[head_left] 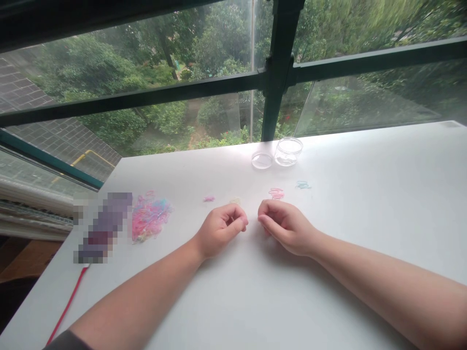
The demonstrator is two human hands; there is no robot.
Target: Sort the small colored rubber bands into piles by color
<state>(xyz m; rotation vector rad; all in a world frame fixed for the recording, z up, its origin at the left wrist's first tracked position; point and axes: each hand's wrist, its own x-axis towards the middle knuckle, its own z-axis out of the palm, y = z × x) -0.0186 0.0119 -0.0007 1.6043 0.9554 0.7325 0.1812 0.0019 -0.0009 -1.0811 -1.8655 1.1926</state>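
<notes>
My left hand (221, 231) is over the middle of the white table (233, 291), thumb and fingers curled into a pinch. Facing it across a small gap, my right hand (288, 228) is closed the same way. Whatever either one holds, if anything, is too small or hidden. Just beyond my right fingers lie several pink elastic bands (277, 193), with pale blue bands (302, 184) further right. A few yellowish bands (235, 200) show behind my left fingers. Left of them is a small pink-purple bundle (209, 199).
A heap of mixed coloured elastic bands (151, 218) lies at the left, beside a pixelated object with a red cord (69, 306). At the back edge stand a clear round jar (289, 151) and its clear lid (261, 161), close to the window frame (279, 63).
</notes>
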